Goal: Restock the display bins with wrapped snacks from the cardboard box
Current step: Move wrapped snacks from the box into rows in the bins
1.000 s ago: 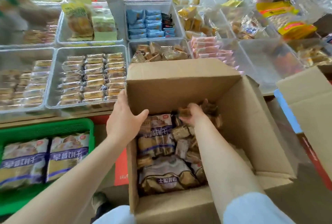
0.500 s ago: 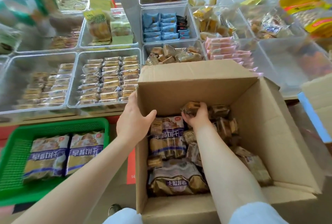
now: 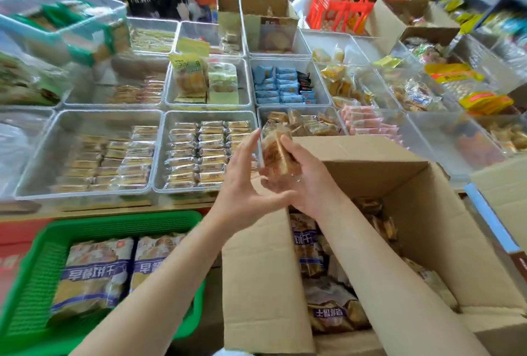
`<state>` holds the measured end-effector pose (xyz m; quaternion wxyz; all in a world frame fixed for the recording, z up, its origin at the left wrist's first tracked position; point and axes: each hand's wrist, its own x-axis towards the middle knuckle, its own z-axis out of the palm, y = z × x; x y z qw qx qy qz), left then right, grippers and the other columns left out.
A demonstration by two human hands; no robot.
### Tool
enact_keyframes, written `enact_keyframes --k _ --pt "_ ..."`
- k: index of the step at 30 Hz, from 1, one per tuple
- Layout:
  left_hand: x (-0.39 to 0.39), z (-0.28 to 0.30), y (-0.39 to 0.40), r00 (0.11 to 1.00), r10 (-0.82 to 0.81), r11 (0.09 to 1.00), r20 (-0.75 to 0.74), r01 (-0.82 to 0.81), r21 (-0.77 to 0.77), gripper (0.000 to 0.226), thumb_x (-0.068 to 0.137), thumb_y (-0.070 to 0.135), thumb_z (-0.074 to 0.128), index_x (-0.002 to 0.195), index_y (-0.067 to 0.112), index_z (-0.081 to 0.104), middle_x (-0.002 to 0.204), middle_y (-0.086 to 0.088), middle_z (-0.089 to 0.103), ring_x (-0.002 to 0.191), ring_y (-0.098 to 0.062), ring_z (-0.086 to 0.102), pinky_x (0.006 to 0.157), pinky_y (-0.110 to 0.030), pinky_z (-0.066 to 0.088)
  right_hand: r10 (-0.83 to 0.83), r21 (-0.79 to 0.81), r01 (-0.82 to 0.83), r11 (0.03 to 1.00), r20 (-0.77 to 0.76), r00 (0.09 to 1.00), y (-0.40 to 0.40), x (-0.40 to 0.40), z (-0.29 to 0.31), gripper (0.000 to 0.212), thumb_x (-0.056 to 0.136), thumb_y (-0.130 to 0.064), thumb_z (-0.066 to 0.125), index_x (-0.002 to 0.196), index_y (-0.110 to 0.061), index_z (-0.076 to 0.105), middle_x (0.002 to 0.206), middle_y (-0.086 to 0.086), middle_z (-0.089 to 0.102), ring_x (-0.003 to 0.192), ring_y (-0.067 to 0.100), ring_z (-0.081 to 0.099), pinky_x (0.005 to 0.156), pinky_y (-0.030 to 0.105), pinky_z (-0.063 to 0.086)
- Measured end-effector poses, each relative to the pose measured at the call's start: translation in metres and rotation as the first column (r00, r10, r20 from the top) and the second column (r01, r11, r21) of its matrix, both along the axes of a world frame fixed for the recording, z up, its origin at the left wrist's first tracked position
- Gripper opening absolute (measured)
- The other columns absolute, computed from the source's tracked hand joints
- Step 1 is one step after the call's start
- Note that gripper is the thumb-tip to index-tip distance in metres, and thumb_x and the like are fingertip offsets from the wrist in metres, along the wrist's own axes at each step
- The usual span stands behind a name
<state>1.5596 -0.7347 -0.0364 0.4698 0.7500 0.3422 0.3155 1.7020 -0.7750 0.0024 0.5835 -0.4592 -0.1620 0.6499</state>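
An open cardboard box point(image 3: 427, 213) stands in front of me, holding wrapped snacks point(image 3: 328, 307) in brown and clear packs. My right hand point(image 3: 302, 181) is raised above the box's far left corner, closed around a small clear-wrapped brown snack point(image 3: 275, 153). My left hand point(image 3: 245, 181) is next to it with fingers spread, fingertips touching the snack's left side. Behind the hands lie clear display bins: one point(image 3: 248, 118) with neat rows of wrapped bars, another point(image 3: 336, 111) with loose brown packs just beyond the box.
A green basket point(image 3: 34, 270) with two large biscuit bags sits at lower left. More clear bins hold blue, pink and yellow packs. A red crate point(image 3: 342, 4) and other cardboard boxes stand at the back; another box flap point(image 3: 502, 193) is at right.
My right hand has lifted out of the box with a snack. My left hand has let go of the box's left wall and risen to meet it. The camera has tilted up.
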Motion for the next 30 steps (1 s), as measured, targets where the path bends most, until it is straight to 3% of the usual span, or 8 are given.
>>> enact_keyframes --k 3,7,12,17,22,24,27,30 --pt "-0.051 0.006 0.043 0.989 0.017 0.965 -0.148 0.023 0.260 0.110 0.068 0.047 0.083 0.157 0.023 0.023 0.148 0.001 0.046 0.131 -0.014 0.045 0.111 -0.042 0.041 0.074 -0.031 -0.072 0.997 0.060 0.995 0.035 -0.062 0.006 0.042 0.100 -0.032 0.057 0.134 -0.007 0.061 0.121 0.016 0.067 0.113 0.031 0.063 0.103 0.044 0.051" --pt "-0.137 -0.005 0.105 0.981 0.042 0.987 -0.187 -0.012 0.161 0.100 0.065 0.043 0.090 0.147 0.021 0.038 0.130 0.006 0.053 0.120 -0.016 0.050 0.104 -0.036 0.042 0.155 -0.111 -0.139 0.984 0.150 0.977 0.097 -0.146 -0.005 0.029 0.089 -0.033 0.067 0.107 -0.013 0.077 0.117 0.014 0.072 0.108 0.028 0.067 0.103 0.045 0.048" --pt "-0.229 -0.023 0.166 0.978 0.080 0.995 -0.195 -0.066 0.079 0.079 0.064 0.044 0.090 0.128 0.032 0.045 0.106 0.022 0.051 0.097 -0.004 0.050 0.079 -0.012 0.039 0.338 -0.242 -0.285 0.927 0.214 0.917 0.167 -0.221 -0.026 0.060 0.084 -0.044 0.074 0.128 -0.004 0.066 0.135 0.023 0.061 0.126 0.042 0.056 0.113 0.057 0.039" --pt "-0.272 -0.051 0.209 0.938 0.271 0.959 -0.217 -0.245 0.141 0.080 0.065 0.056 0.086 0.129 0.029 0.048 0.100 0.020 0.060 0.085 -0.007 0.057 0.067 -0.018 0.042 0.487 -0.311 -0.395 0.864 0.321 0.812 0.217 -0.261 -0.050 0.047 0.096 -0.042 0.064 0.128 -0.008 0.060 0.121 0.017 0.068 0.099 0.025 0.067 0.091 0.042 0.055" --pt "-0.278 -0.096 0.248 0.893 0.278 0.936 -0.355 -0.170 0.307 0.077 0.064 0.051 0.079 0.125 0.010 0.055 0.120 -0.007 0.066 0.107 -0.027 0.064 0.077 -0.043 0.059 0.516 -0.429 -0.286 0.857 0.720 0.464 0.269 -0.284 -0.078 0.023 0.091 -0.027 0.074 0.109 -0.019 0.062 0.105 0.001 0.069 0.095 0.016 0.069 0.080 0.030 0.060" --pt "-0.277 -0.114 0.268 0.884 0.245 0.956 -0.399 -0.153 0.250 0.080 0.072 0.037 0.082 0.139 0.012 0.047 0.142 -0.010 0.053 0.132 -0.029 0.050 0.100 -0.048 0.052 0.502 -0.425 -0.275 0.863 0.789 0.354 0.291 -0.281 -0.090 0.013 0.090 -0.025 0.074 0.100 -0.022 0.066 0.095 -0.005 0.069 0.089 0.012 0.066 0.073 0.024 0.053" --pt "-0.277 -0.128 0.296 0.897 0.164 0.974 -0.411 -0.214 -0.078 0.101 0.082 0.047 0.077 0.159 0.018 0.018 0.164 -0.001 0.024 0.151 -0.019 0.021 0.122 -0.039 0.025 0.399 -0.368 -0.170 0.914 0.891 0.218 0.327 -0.262 -0.108 0.013 0.092 -0.022 0.071 0.103 -0.026 0.065 0.099 -0.007 0.066 0.090 0.012 0.062 0.068 0.018 0.042" --pt "-0.273 -0.136 0.326 0.926 0.186 0.879 -0.328 -0.306 -0.365 0.082 0.093 0.042 0.066 0.159 0.019 0.023 0.163 -0.001 0.029 0.148 -0.019 0.029 0.118 -0.041 0.029 0.317 -0.315 -0.066 0.947 0.948 0.027 0.366 -0.239 -0.123 0.022 0.095 -0.019 0.061 0.117 -0.019 0.060 0.116 0.001 0.046 0.085 0.013 0.053 0.062 0.013 0.033"
